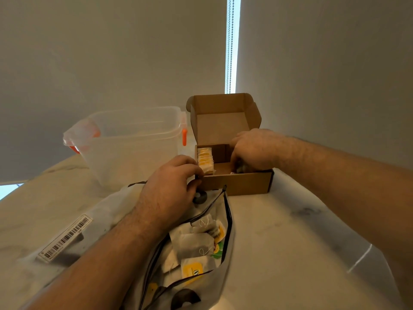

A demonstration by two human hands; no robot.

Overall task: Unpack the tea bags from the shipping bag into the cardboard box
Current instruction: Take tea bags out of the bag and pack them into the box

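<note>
My left hand (172, 182) grips the near corner of the box (237, 182), thumb outside, fingertips against a row of tea bags (206, 161) standing just beyond them. My right hand (252, 151) reaches into the box, fingers curled down; I cannot tell whether they hold anything. Under my left wrist the bag (228, 211) lies open on the surface (279, 231), with loose sachets (194, 242) inside.

**Fingertips lost inside the box**

The right hand (252, 151) dips its fingertips behind the wall of the cardboard box (241, 183); what they hold is a grey blur. The shipping bag (220, 285) runs off the bottom edge. Print on the barcode label (67, 238) is unreadably small.
</note>
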